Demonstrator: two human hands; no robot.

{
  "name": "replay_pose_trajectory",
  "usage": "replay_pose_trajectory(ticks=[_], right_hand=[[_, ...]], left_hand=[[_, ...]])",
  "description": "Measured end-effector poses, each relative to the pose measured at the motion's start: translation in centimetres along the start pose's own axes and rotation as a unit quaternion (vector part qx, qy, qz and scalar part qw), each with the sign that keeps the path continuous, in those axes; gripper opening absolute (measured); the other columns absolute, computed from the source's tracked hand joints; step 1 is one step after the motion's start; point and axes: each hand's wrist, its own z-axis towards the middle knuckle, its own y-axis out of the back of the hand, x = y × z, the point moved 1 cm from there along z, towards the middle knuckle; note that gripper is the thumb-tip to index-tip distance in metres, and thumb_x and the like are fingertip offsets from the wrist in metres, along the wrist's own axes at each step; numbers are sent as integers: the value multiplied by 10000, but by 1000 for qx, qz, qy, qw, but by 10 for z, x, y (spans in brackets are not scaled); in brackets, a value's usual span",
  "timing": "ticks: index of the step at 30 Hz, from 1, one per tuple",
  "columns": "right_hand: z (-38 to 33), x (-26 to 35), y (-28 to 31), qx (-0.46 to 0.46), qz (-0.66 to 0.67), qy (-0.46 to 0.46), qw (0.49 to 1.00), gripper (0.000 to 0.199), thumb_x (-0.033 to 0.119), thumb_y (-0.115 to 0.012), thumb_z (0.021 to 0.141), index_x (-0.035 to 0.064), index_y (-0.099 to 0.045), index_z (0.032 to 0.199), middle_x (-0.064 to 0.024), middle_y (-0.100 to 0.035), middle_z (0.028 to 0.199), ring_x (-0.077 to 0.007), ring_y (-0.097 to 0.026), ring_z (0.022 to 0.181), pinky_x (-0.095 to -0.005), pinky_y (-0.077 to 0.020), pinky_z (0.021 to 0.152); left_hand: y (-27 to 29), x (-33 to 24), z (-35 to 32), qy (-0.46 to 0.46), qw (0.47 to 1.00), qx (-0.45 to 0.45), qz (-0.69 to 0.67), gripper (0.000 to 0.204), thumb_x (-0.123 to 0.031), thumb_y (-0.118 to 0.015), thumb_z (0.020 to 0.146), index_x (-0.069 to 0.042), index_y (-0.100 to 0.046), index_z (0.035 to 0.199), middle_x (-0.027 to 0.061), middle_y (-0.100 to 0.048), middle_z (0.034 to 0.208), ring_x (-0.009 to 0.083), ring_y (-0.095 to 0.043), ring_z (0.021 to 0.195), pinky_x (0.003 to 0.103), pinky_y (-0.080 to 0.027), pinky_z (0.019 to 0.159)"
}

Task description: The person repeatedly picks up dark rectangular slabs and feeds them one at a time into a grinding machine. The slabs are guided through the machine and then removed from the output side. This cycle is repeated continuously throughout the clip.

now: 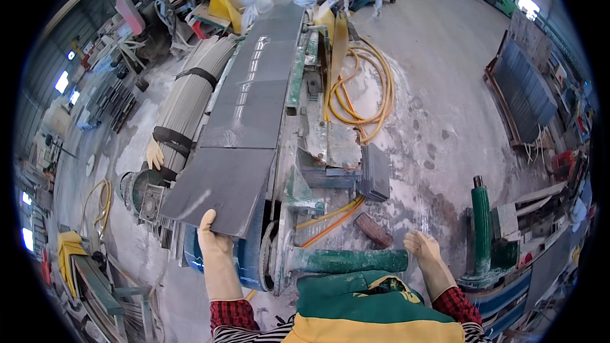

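Slab (219, 190), dark grey and flat, lies at the near end of a long conveyor (254, 82) that carries a row of similar slabs away from the person. The left hand (210, 232), gloved, grips the slab's near edge, thumb on top and fingers under it. The right hand (422, 248), also gloved, holds nothing and hangs loosely half-closed over the floor (445, 89), well apart from the slab. Risk one: the slab overhangs the near end of the conveyor and is held at one point only; a pull from that single edge could tilt it, so that it slides off toward the motor (149, 194) and the metal parts below. Risk two: the slab appears thin, and an uneven lift could crack it or chip a corner against the next slab, which it touches. Risk three: yellow hoses (362, 89) lie coiled on the wet, dusty floor just beside the conveyor frame, and a brick (373, 230) lies near the feet; a step sideways under load could catch on either.
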Motion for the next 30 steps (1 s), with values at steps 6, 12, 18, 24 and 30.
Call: replay_pose_trajectory(ticks=[6,12,18,24,30], right_hand=[[-23,23,10,4,-10,43,999,385,250,-626,971,-31,-573,1229,-172,-696,1075,-225,-704,837,-317,-589,748],[-61,33,-37,124,-17,34,992,412,238,-592,992,-44,-547,1289,-200,-660,1174,-256,-683,994,-347,-569,862],[-112,69,-56,414,178,35,892,650,345,-588,986,6,-339,1481,-191,-462,1455,-287,-511,1288,-427,-399,1116],[-171,71,52,142,0,219,965,438,179,-576,976,5,-494,1369,-132,-560,1370,-253,-584,1189,-393,-461,1033],[-286,41,178,-95,150,279,944,275,56,-545,963,-47,-602,1212,-133,-680,1165,-196,-669,971,-317,-534,847]], left_hand=[[-15,-28,-54,-55,990,103,75,619,-17,-634,728,75,-488,1323,214,-588,1300,387,-572,1201,498,-474,1055],[-61,3,-104,-1,982,175,70,608,-2,-606,703,87,-505,1296,214,-606,1265,384,-595,1164,481,-487,1037],[-132,125,-177,200,936,252,142,590,-40,-605,682,96,-533,1252,231,-629,1207,391,-632,1090,488,-531,974],[-164,287,-219,418,786,307,336,580,-36,-636,680,63,-541,1244,217,-660,1138,386,-679,981,498,-586,867],[-188,457,-325,525,590,369,490,566,-34,-635,709,64,-538,1258,226,-640,1183,389,-654,1043,515,-551,921]])
